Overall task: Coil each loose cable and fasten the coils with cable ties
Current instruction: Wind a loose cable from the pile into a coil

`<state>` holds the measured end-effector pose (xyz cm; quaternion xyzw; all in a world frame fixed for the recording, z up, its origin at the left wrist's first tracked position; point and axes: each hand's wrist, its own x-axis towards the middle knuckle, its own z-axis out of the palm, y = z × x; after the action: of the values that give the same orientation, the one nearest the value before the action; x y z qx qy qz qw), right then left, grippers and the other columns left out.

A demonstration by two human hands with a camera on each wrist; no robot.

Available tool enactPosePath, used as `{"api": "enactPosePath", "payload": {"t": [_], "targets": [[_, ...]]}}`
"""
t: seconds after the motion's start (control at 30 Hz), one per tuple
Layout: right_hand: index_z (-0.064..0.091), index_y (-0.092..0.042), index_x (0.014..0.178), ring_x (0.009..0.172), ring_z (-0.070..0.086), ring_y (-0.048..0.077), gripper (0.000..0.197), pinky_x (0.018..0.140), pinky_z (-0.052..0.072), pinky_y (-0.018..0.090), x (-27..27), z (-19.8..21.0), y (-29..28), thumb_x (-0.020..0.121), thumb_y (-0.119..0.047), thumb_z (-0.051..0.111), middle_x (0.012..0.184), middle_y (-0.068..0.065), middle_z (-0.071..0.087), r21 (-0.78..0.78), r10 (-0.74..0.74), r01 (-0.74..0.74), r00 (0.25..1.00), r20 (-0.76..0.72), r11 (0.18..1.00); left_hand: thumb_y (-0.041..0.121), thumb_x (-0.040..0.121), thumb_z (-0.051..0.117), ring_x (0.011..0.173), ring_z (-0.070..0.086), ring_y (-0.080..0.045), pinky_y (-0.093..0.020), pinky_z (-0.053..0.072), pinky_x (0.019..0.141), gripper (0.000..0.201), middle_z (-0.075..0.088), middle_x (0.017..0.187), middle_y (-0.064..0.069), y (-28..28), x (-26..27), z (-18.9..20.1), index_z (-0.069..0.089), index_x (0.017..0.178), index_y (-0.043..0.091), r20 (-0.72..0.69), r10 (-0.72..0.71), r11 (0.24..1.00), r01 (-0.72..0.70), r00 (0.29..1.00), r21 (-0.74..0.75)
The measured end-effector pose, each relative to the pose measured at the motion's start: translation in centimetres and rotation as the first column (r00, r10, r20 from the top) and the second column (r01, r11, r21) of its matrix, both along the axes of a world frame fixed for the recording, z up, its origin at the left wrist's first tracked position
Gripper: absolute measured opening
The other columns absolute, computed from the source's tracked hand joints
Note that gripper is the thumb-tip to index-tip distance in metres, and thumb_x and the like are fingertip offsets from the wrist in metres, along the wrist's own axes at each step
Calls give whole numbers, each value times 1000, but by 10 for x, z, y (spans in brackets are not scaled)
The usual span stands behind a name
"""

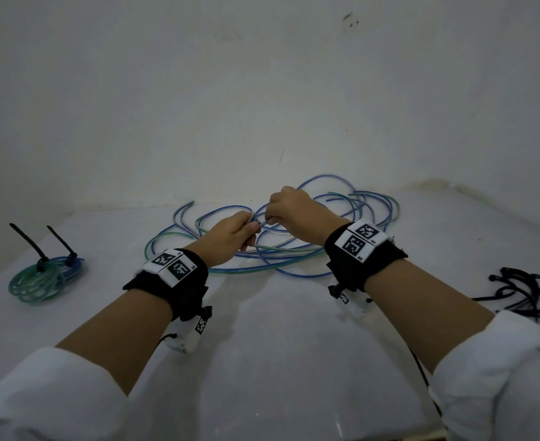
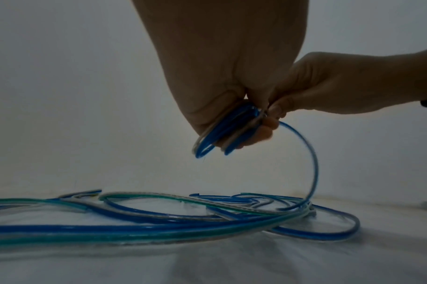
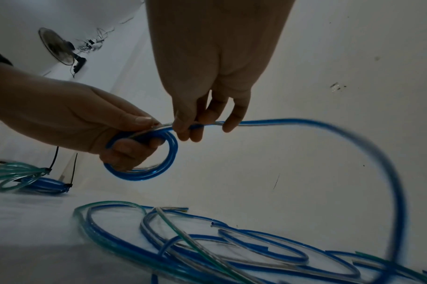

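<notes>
Left hand (image 3: 86, 123) curled round a small coil of translucent blue plastic cable (image 3: 146, 155); right hand (image 3: 207, 107) just beside it, pinching the free run of that cable, which arcs rightward and down to the loose blue and green cable tangle (image 1: 294, 249) near the white worktop's (image 1: 278, 345) far edge. Next turn probably fed leftward.

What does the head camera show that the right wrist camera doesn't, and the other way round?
Only the head view shows the spare black cable ties on the table's right side and both wrist bands. Only the right wrist view shows the small blue coil the left hand grips, and a fan in the background. Both show the right hand pinching the blue cable, the loose cable pile, and the tied coils on the left.
</notes>
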<state>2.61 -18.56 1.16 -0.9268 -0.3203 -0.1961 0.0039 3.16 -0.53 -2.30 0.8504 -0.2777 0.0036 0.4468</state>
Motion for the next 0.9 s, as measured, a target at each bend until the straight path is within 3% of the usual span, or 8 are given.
{"api": "enactPosePath", "payload": {"t": [0.1, 0.23, 0.37, 0.47, 0.63, 0.73, 0.9], "targets": [[64, -13, 110, 101, 45, 27, 24, 76, 35, 37, -2, -1, -2, 99, -19, 44, 104, 6, 61, -30, -30, 29, 998, -49, 999, 19, 100, 37, 59, 37, -19, -31, 33, 59, 27, 43, 64, -1, 2, 3, 1, 38, 73, 14, -1, -15, 1000, 15, 1000, 26], [61, -14, 108, 96, 43, 21, 19, 85, 37, 39, -3, -5, -7, 95, -24, 52, 101, 1, 65, 166, 8, 12, 993, -119, 986, 15, 100, 37, 51, 36, -8, -23, 31, 55, 28, 41, 61, 1, 2, 3, 4, 40, 72, 14, -23, -1, 1000, 1, 1000, -24], [61, -9, 99, 89, 50, 29, 15, 84, 40, 40, 2, -8, -8, 96, -15, 48, 92, 10, 63, 181, 8, 16, 992, -129, 983, 13, 100, 35, 52, 35, -11, -24, 31, 54, 25, 40, 64, -2, 0, 0, 7, 43, 77, 11, -106, -42, 987, 24, 994, -161], [65, -8, 101, 86, 52, 29, 18, 80, 41, 39, 0, -8, -5, 96, -14, 48, 90, 12, 63, 173, 40, -24, 995, -91, 985, 16, 101, 35, 49, 39, -9, -24, 34, 53, 22, 41, 64, -3, -3, -5, 11, 46, 83, 7, -179, -64, 973, 21, 982, -231], [64, -5, 104, 90, 55, 30, 20, 77, 42, 39, 1, -10, -9, 95, -17, 49, 96, 13, 64, 231, -37, 49, 998, -55, 972, 9, 101, 29, 45, 29, -4, -15, 26, 46, 29, 28, 65, -2, -4, -12, 18, 40, 75, 10, -194, -109, 956, 49, 975, -291], [64, -2, 103, 86, 55, 32, 22, 71, 37, 34, 1, -12, -10, 97, -14, 47, 92, 17, 60, 234, -44, 58, 997, -65, 971, 15, 101, 32, 47, 36, -5, -18, 31, 50, 27, 37, 65, -2, -2, -13, 18, 42, 77, 10, -197, -100, 965, 46, 975, -260], [66, -3, 103, 83, 57, 34, 20, 69, 41, 40, -2, -10, -4, 95, -10, 49, 91, 16, 61, 179, 8, -11, 1000, 16, 984, 20, 101, 35, 51, 44, -10, -22, 38, 55, 25, 46, 67, -1, -2, -12, 16, 49, 83, 10, -287, -127, 955, 38, 949, -295]]}}
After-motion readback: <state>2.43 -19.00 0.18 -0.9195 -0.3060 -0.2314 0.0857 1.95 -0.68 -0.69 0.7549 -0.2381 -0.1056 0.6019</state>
